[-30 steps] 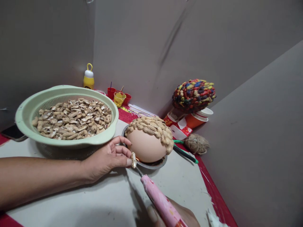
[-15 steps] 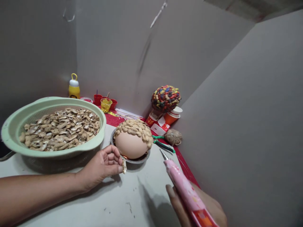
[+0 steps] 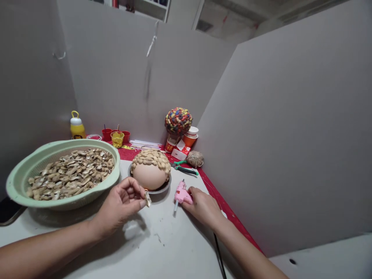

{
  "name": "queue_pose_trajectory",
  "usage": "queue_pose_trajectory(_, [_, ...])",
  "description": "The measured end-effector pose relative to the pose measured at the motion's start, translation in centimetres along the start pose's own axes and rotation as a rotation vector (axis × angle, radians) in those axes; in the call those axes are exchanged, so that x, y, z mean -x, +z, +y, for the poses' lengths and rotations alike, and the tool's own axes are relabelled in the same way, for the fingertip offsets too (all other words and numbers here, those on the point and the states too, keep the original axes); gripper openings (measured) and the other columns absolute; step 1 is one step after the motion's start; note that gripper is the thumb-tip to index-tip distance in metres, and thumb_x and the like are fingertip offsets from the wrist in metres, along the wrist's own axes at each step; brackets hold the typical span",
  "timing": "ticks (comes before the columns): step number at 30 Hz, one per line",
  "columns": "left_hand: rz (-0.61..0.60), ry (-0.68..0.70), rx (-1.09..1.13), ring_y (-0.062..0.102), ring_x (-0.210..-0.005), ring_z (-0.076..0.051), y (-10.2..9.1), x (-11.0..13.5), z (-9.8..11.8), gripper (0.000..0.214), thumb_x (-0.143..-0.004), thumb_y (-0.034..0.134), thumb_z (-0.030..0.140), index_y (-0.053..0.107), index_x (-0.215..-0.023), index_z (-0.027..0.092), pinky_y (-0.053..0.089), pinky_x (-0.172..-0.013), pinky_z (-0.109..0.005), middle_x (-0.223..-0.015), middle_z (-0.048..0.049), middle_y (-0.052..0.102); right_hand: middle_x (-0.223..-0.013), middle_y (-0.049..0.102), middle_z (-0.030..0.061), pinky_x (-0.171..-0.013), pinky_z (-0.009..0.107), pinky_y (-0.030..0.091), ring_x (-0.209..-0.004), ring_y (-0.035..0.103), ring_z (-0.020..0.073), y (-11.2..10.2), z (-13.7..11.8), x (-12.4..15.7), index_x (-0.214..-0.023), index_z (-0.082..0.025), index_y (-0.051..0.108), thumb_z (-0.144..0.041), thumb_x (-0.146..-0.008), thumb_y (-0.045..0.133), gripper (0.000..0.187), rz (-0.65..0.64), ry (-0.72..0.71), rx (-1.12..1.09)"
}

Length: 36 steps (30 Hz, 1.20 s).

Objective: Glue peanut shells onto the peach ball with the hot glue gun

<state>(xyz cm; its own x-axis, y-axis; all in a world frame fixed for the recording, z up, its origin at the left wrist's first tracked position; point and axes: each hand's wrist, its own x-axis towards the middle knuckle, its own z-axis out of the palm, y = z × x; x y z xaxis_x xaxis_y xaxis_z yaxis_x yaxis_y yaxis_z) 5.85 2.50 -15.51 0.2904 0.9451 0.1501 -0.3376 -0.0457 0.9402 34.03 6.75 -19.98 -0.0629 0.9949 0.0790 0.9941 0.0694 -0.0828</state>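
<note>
In my left hand, a peanut shell is pinched between thumb and fingertips, its hollow inside showing. My right hand is closed round the handle of a pink hot glue gun, low over the table; a clear glue stick pokes out of its back end. Between and beyond my hands, a beige balloon sits in a dark metal bowl. Rows of peanut shells cover its top and far right side, while the near side is bare.
A green colander full of shell halves stands left. Green-handled pliers, a twine ball and a colourful shell-covered ball lie behind. Small cups and a yellow bottle line the back. Grey panels enclose the table.
The glue gun has gone from close in front of me, nozzle up, down and forward to beside the bowl. My left hand keeps the shell. The view has shifted.
</note>
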Motion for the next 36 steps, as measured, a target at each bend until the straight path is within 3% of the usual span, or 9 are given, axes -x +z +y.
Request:
queue_pose_trajectory(5, [-0.041,0.025,-0.035,0.059,-0.077,-0.009,1.1,0.6,3.5,0.026,-0.076,0.077,0.017,0.052,-0.084,0.019,0.048,-0.071,-0.019,-0.085,0.0019,0.062,-0.086,0.07,0.0094,-0.055,0.029,0.033,-0.074,0.066,0.027,-0.7,0.9,0.1,-0.095,-0.019,0.063,-0.043,-0.081,0.06,0.028,-0.034,-0.043,-0.075])
queue_pose_trajectory(10, [-0.066,0.096,-0.13,0.059,-0.077,-0.007,0.6,1.4,7.2,0.022,-0.079,0.075,0.015,0.055,-0.087,0.021,0.048,-0.068,-0.015,-0.086,0.0031,0.062,-0.112,0.067,0.0143,-0.073,0.039,0.048,-0.097,0.064,0.0313,-4.5,0.8,0.7,-0.113,-0.018,0.062,-0.042,-0.082,0.058,0.039,0.055,-0.154,-0.203])
queue_pose_trajectory(13, [-0.056,0.152,-0.179,0.059,-0.077,-0.007,0.2,1.3,8.6,0.022,-0.078,0.075,0.013,0.056,-0.087,0.022,0.048,-0.068,-0.015,-0.086,0.0037,0.063,-0.129,0.058,0.0108,-0.095,0.041,0.045,-0.117,0.055,0.0258,-6.8,-0.4,-0.2,-0.127,-0.022,0.053,-0.046,-0.088,0.053,0.046,0.159,-0.305,-0.358])
queue_pose_trajectory(16, [-0.038,0.191,-0.231,0.059,-0.077,-0.008,0.2,0.8,9.2,0.022,-0.077,0.075,0.012,0.057,-0.086,0.022,0.049,-0.069,-0.015,-0.085,0.0033,0.062,-0.145,0.042,0.0092,-0.111,0.038,0.032,-0.136,0.038,0.0214,-7.9,-2.1,-2.4,-0.136,-0.024,0.046,-0.05,-0.087,0.055,0.056,0.198,-0.462,-0.504])
queue_pose_trajectory(21, [-0.014,0.199,-0.34,0.057,-0.077,-0.009,0.2,0.0,9.8,0.02,-0.078,0.074,0.015,0.057,-0.085,0.022,0.05,-0.069,-0.016,-0.084,0.0027,0.06,-0.16,0.016,0.0106,-0.116,0.045,0.022,-0.147,0.015,0.0261,-7.2,-3.7,-6.8,-0.148,-0.027,0.032,-0.053,-0.077,0.071,0.085,0.068,-0.625,-0.625])
queue_pose_trajectory(26, [0.023,0.194,-0.408,0.057,-0.075,-0.011,-0.6,-0.6,9.9,0.021,-0.076,0.076,0.017,0.057,-0.086,0.023,0.05,-0.067,-0.019,-0.083,0.0012,0.059,-0.162,0.009,0.0107,-0.116,0.052,0.014,-0.148,0.006,0.0298,-6.0,-3.5,-9.0,-0.153,-0.031,0.019,-0.046,-0.067,0.082,0.108,-0.09,-0.74,-0.667])
queue_pose_trajectory(30, [0.026,0.141,-0.429,0.056,-0.075,-0.012,-1.1,-1.2,9.3,0.02,-0.078,0.075,0.02,0.057,-0.087,0.023,0.049,-0.066,-0.019,-0.083,0.0006,0.057,-0.161,0.012,0.0091,-0.117,0.05,0.011,-0.148,0.007,0.0291,-5.6,-3.2,-10.1,-0.153,-0.03,0.018,-0.046,-0.065,0.084,0.111,-0.139,-0.777,-0.74])
queue_pose_trajectory(36, [0.028,0.091,-0.432,0.053,-0.074,-0.011,-1.4,-1.7,8.9,0.021,-0.079,0.074,0.023,0.055,-0.089,0.023,0.047,-0.065,-0.018,-0.084,0.0013,0.056,-0.158,0.027,0.006,-0.117,0.049,0.019,-0.145,0.021,0.029,-5.5,-3.4,-11.1,-0.15,-0.032,0.03,-0.048,-0.068,0.08,0.098,-0.142,-0.767,-0.855])
